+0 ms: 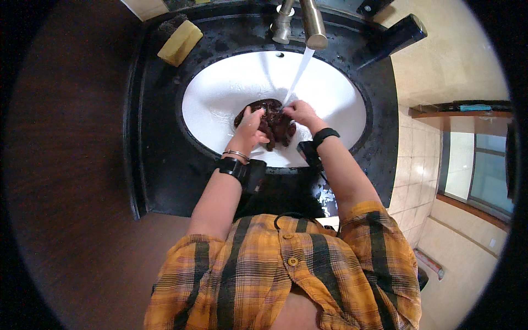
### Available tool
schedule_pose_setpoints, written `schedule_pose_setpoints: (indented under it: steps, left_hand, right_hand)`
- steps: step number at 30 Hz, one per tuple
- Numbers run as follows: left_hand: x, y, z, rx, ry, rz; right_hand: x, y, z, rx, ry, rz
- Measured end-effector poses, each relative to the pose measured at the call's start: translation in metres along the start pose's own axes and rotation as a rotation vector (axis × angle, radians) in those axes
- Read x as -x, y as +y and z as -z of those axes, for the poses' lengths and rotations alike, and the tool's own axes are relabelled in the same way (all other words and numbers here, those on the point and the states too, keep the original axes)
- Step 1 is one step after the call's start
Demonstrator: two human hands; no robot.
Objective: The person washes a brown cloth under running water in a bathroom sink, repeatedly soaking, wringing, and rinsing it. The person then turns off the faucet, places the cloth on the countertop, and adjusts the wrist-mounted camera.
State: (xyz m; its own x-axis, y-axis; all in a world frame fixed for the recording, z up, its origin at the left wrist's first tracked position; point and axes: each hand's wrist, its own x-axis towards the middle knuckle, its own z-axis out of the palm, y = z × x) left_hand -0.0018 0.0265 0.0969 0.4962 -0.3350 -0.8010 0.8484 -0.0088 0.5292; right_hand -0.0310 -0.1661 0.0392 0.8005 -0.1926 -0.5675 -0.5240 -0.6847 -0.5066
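Note:
A wet dark brown item [274, 119], perhaps a fabric or plush thing, lies in the white oval sink basin [214, 90]. My left hand [249, 128] rests on its left side with fingers spread; whether it grips the item is unclear. At the item's upper right, my right hand [300, 112] has bent fingers touching or pinching its edge, partly blurred. A stream of water [300, 72] runs from the metal faucet [316, 39] onto the item beside my right fingers. Part of the item is hidden beneath my left hand.
A yellow sponge [180, 43] lies on the black stone counter [165, 123] at the back left. At the back right stands a dark bottle or canister [396, 39]. The basin's overflow hole [279, 54] is near its back rim. Small black devices are strapped to both wrists.

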Motion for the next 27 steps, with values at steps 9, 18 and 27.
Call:
schedule_pose_setpoints:
  steps: [9,18,27]
  left_hand:
    - [-0.036,-0.013,0.012,0.304,-0.229,-0.073]
    - [-0.043,-0.018,0.043,0.391,-0.412,-0.437]
    - [0.004,0.008,-0.037,0.247,0.025,-0.390]
  right_hand:
    - [0.009,-0.052,-0.041,-0.640,-0.013,0.213]
    - [0.079,-0.142,0.013,-0.242,0.152,0.573]
    - [0.039,-0.077,0.037,0.142,0.427,0.289]
